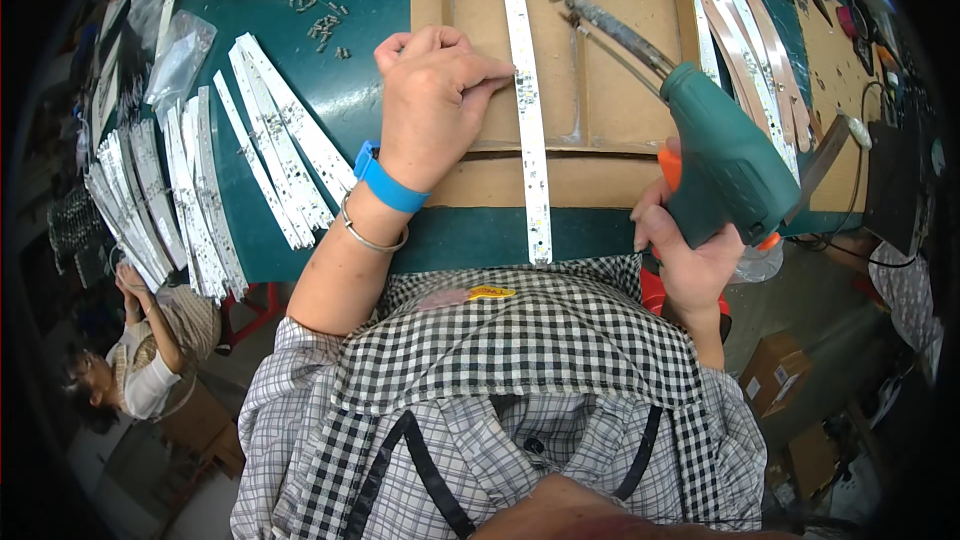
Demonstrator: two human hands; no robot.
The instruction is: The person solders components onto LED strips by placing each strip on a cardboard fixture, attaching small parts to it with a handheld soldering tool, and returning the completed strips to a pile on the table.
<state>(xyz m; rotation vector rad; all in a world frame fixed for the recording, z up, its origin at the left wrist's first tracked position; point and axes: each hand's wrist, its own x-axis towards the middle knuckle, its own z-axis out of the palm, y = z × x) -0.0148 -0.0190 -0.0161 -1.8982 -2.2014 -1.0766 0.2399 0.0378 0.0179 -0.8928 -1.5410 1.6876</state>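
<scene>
You wear loose plaid shirt [300,410], pale with thin dark grid lines. Left sleeve [285,370] ends near elbow; right sleeve [738,435] same cloth. Open collar [480,430], dark round button [534,446]. Over it, your black-and-white gingham apron [510,355], gingham shoulder straps [690,430], black trim strips [436,475] angled down chest. Yellow-and-red patch [491,292] on apron, dull pink one [443,298] beside. Your left wrist [380,211]: bright blue wristband [395,187], thin silver bangle [370,242].

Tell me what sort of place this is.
Likely an electronics workshop: white circuit strips lie in groups on a green table, the right hand holds what looks like a soldering gun, and another person is nearby.
</scene>
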